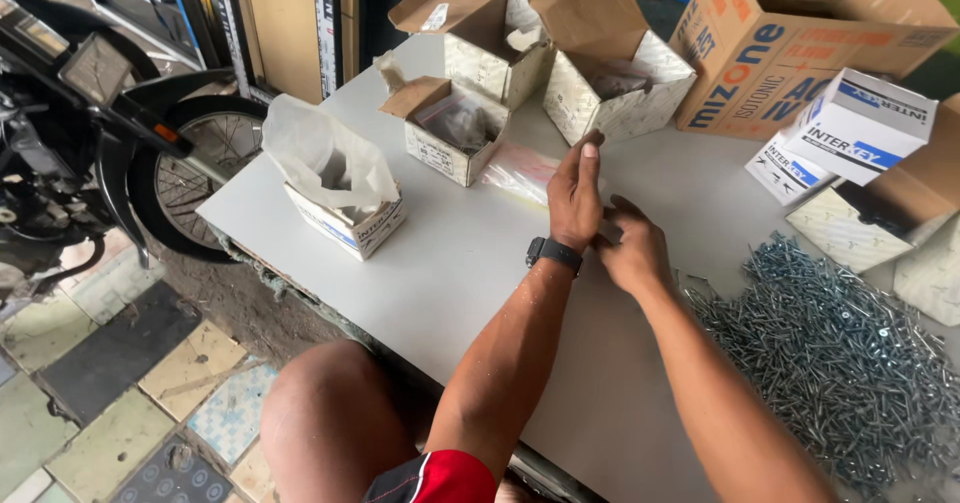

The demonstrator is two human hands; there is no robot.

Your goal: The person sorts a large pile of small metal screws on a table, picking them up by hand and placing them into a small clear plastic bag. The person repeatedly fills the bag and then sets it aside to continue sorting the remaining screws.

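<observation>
My left hand point(575, 198), with a black watch on the wrist, stands edge-up over the middle of the white table point(440, 273), fingers straight and held together. My right hand point(632, 251) is curled right beside it, touching it. A small dark piece point(608, 231) shows between the two hands at my right thumb; what it is cannot be made out. A flat clear plastic bag point(520, 171) lies on the table just beyond my left hand. A big heap of silver screws point(840, 343) lies to the right of my right forearm.
Several open small cartons point(455, 133) stand at the table's far side, one with a white plastic liner point(335, 178) near the left edge. Larger cardboard boxes point(780, 53) and white-blue boxes point(860, 123) sit at the back right. A motorcycle point(100, 133) stands left of the table over tiled floor.
</observation>
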